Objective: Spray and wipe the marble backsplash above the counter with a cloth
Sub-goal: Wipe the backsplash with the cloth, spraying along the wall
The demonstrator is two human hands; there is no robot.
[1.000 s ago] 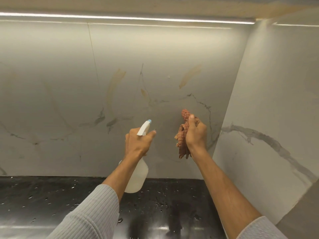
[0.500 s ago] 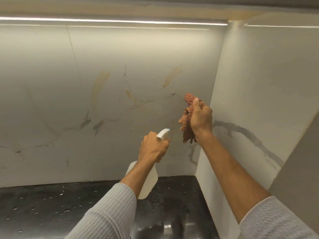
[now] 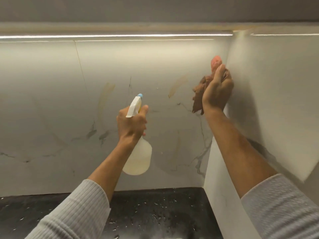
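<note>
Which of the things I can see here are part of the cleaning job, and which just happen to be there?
Part of the job:
- spray bottle, gripped by the left hand
- reddish cloth, bunched in the right hand
- marble backsplash

Just there:
- dark counter, speckled with droplets
- light strip overhead
- side wall panel

The backsplash [image 3: 51, 100] is standing behind the counter [image 3: 155, 213], rising from its rear edge. The right hand [image 3: 217, 91] is pressing the cloth [image 3: 200, 94] into the backsplash's right corner, high up. Left of it, nearer the counter, the left hand [image 3: 132, 124] is gripping the spray bottle [image 3: 138, 159], nozzle facing the backsplash.
</note>
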